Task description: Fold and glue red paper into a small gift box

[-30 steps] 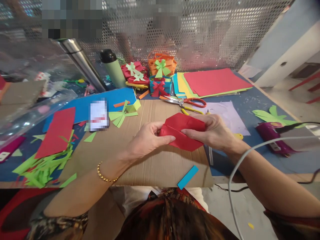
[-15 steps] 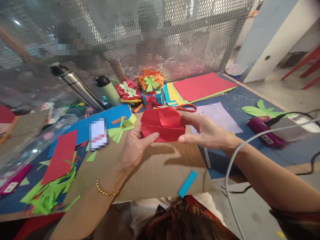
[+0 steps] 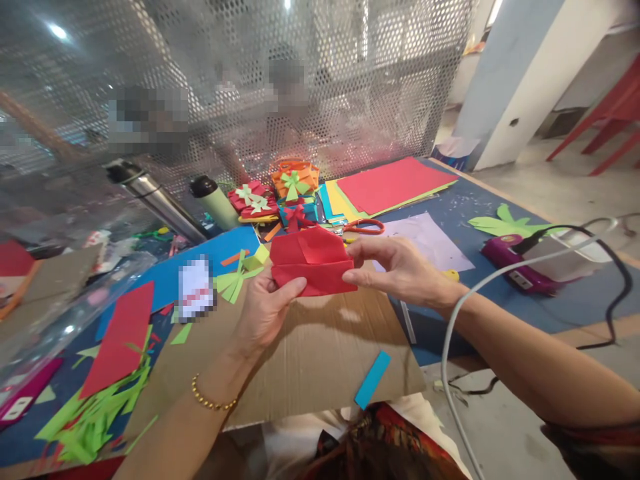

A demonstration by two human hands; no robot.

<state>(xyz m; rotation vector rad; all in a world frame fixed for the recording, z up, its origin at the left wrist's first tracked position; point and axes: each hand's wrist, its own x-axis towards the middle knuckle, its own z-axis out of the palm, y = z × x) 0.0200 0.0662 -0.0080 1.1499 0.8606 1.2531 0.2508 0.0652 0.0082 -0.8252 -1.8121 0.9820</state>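
Observation:
A piece of folded red paper (image 3: 313, 263), shaped like a small pouch with a crease across its front, is held up over a sheet of brown cardboard (image 3: 320, 353). My left hand (image 3: 265, 307) grips its lower left corner, thumb flat on the front. At the right edge, my right hand (image 3: 395, 270) pinches the paper between thumb and fingers. A short blue paper strip (image 3: 373, 380) lies on the cardboard near my lap. Orange-handled scissors (image 3: 367, 227) rest just behind the red paper, their blades partly hidden.
Folded paper pouches with bows (image 3: 295, 183), bottles (image 3: 215, 200) and coloured sheets (image 3: 395, 183) line the back by a perforated metal screen. Green scraps (image 3: 95, 420) and a red strip (image 3: 120, 340) lie left. A white cable (image 3: 447, 360) loops past my right forearm near a purple power strip (image 3: 520, 267).
The view has shifted slightly. The red paper has turned a little so its front fold shows more level, and my right fingers have moved along its right edge.

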